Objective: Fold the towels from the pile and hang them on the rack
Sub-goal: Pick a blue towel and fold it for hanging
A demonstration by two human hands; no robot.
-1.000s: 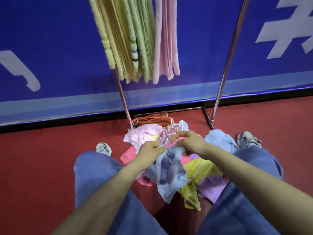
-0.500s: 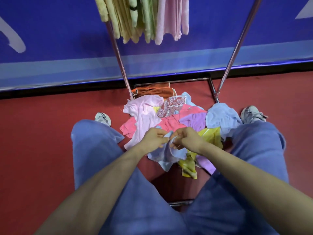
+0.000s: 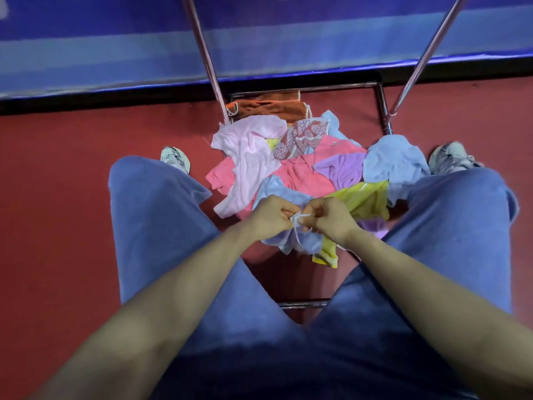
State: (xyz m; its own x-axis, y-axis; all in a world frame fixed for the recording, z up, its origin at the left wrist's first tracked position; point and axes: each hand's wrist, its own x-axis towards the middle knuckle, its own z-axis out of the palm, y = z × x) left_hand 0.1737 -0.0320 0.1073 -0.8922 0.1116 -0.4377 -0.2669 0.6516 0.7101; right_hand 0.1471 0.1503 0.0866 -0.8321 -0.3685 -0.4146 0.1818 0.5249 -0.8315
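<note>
Towels [image 3: 302, 174] heaped on red floor [image 3: 57, 197] beside blue wall [image 3: 86, 39]

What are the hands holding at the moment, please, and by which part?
The left hand and the right hand both pinch the light blue towel by its white-trimmed edge, close together.

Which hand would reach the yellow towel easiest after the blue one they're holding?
Probably the right. The right hand sits right beside the yellow towel, while the left hand is farther off, on the other side. Both pinch the blue towel at its edge.
</note>
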